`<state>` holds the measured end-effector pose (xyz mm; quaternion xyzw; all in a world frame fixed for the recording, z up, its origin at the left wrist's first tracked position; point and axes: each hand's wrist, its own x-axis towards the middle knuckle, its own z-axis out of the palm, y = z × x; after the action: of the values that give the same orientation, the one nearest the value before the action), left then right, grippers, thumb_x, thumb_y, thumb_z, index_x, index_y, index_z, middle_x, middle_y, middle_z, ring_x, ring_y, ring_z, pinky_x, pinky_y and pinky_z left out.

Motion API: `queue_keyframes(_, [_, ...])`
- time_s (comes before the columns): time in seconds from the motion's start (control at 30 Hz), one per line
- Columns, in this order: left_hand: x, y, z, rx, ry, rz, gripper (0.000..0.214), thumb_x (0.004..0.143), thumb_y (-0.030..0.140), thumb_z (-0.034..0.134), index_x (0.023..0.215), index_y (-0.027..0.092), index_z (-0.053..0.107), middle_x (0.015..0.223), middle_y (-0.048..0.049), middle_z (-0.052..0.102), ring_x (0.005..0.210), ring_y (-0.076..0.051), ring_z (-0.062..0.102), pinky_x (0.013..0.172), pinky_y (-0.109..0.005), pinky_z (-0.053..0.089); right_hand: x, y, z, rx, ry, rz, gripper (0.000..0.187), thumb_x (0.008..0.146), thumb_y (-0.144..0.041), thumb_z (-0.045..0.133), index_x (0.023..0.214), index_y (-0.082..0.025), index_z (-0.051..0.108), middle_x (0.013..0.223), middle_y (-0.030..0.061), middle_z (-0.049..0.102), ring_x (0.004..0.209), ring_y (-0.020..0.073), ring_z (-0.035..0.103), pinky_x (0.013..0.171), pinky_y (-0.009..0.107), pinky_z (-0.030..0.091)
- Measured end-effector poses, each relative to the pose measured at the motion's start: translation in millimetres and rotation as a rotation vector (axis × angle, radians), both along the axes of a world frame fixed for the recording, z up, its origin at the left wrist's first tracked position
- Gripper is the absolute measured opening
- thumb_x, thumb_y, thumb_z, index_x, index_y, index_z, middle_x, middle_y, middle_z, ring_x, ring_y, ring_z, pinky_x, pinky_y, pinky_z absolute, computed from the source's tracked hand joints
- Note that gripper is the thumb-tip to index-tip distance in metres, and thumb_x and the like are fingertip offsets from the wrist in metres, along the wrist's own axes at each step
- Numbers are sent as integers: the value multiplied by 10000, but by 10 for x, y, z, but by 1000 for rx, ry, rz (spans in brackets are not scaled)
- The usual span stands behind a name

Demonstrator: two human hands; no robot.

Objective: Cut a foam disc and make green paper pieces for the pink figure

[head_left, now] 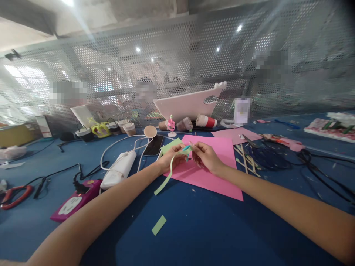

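Observation:
Over a pink paper sheet [219, 181], both hands meet around a long light-green paper strip [166, 180]. My left hand [172, 159] is closed on the strip, whose loose end hangs down towards the table. Opposite it, my right hand [208, 158] pinches the strip's upper end with thumb and fingers. A small teal piece [186, 147] shows between the fingertips; its kind is hard to make out. Light-green paper [172, 145] lies behind my left hand. A short green paper piece [159, 225] rests on the table nearer to me.
On the left are a white power bank [119, 170] with cables and a magenta power socket [77, 199]. A phone [154, 145] lies behind my left hand. Scissors [249, 141] and wooden sticks [245, 159] lie to the right. Paper cups [205, 121] and a white foam board [185, 105] stand behind.

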<state>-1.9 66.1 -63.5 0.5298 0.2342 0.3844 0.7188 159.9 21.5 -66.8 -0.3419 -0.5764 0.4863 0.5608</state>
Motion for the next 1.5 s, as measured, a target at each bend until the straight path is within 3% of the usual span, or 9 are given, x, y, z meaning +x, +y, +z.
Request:
queue_keyframes(0.17, [44,-38,-7,121,-10,5,370,578,343,833,711,135,557,623,4,605,560,-106,582,529,-212,438,-31,-41,-13,28,-24,42,381,804,-562,586,709,-208,482,478,-66,508,275,57,385,242,186,249])
queue_keyframes(0.33, [65,-48,-50,177,17,8,367,649,410,782,720,140,544,613,14,573,527,-87,540,513,-215,417,-64,-19,-67,80,-22,31,393,789,-570,590,708,-204,472,507,-63,506,327,66,441,288,193,327])
queue_keyframes(0.47, [64,-86,-43,221,79,31,376,691,445,740,686,146,512,596,31,528,502,-72,500,500,-212,406,-63,6,-97,49,7,67,363,818,-544,563,715,-214,450,482,-63,527,297,83,443,269,203,334])
queue_keyframes(0.67, [64,-91,-30,275,107,86,385,700,465,723,685,157,492,565,47,516,489,-73,498,473,-198,384,-88,-13,-58,4,-6,7,284,844,-502,510,802,-223,478,468,-77,501,280,100,449,261,219,369])
queue_keyframes(0.9, [52,-65,-18,300,62,249,371,735,434,700,651,166,458,492,65,486,402,-47,422,400,-172,312,-39,-22,-40,-54,78,239,237,778,-369,604,898,-216,468,784,-16,609,460,118,588,368,244,441])
queue_keyframes(1.13, [55,-92,-9,296,69,146,372,722,443,709,654,166,470,511,48,519,412,-62,448,415,-189,371,-37,13,-29,-69,165,162,359,819,-559,561,798,-205,504,542,-43,541,395,108,510,333,219,390])
queue_keyframes(1.5, [74,-88,-28,244,114,108,358,704,471,706,683,158,533,529,35,526,441,-76,467,409,-198,353,-91,-18,-20,-64,179,187,352,811,-542,598,760,-216,475,486,-70,521,356,87,481,300,178,318])
